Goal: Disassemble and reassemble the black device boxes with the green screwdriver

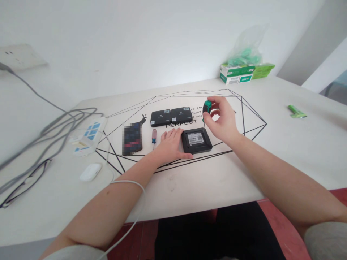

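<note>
A black set-top box (196, 146) lies label side up on the table, with a white sticker on its face. Against its left side and front corner rests my left hand (172, 144), fingers stretched out and thumb along the front edge. My right hand (223, 121) is closed around a green-and-black screwdriver (207, 107), held nearly upright. Its tip meets the box near the far right corner; whether it sits in a screw I cannot tell. Two more black boxes, one on the left (160, 117) and one on the right (181, 114), lie side by side farther back.
Left of my hand are a small screwdriver (154, 136) and a pixelated dark object (132, 138). A power strip (92, 135), white case (91, 172), glasses (25, 182) and cables occupy the left side. Green-and-white boxes (236, 74) stand back right; a green wrapper (297, 111) lies right.
</note>
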A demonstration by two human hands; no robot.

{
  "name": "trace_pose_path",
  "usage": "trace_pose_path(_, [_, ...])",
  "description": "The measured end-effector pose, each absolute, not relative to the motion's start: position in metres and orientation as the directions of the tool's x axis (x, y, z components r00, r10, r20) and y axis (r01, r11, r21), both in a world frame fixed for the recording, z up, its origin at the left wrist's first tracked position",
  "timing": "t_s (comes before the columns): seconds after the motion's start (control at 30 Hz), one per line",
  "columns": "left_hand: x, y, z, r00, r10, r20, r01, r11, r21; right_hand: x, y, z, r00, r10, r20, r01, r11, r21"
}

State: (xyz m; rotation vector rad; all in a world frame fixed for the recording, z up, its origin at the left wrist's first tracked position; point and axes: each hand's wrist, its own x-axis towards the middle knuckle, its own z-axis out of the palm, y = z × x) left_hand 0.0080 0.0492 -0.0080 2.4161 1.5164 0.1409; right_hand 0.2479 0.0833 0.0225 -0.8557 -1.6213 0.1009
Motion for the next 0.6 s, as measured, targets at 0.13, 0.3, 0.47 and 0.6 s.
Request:
trace_pose_path(0.13, [0.0075,0.049,-0.0086,0.447,0.892,-0.068,0.863,-0.41,0.295,0.2477,0.0837,0.0215,0.022,0.568,0.823,0.471,0.72,-0.509])
trace_pose_path(0.3, [0.008,0.049,-0.0075,0.441,0.894,-0.078,0.866,-0.401,0.298,0.2486,0.084,0.0215,0.027,0.559,0.829,0.48,0.72,-0.501])
trace_pose_path(0.47, [0.0085,0.0487,-0.0061,0.44,0.894,-0.082,0.868,-0.4,0.294,0.2504,0.0839,0.0231,0.039,0.553,0.832,0.483,0.719,-0.5])
trace_pose_path(0.6, [0.0075,0.0486,-0.0071,0.441,0.894,-0.084,0.866,-0.399,0.3,0.2506,0.0839,0.0239,0.057,0.538,0.841,0.475,0.726,-0.497])
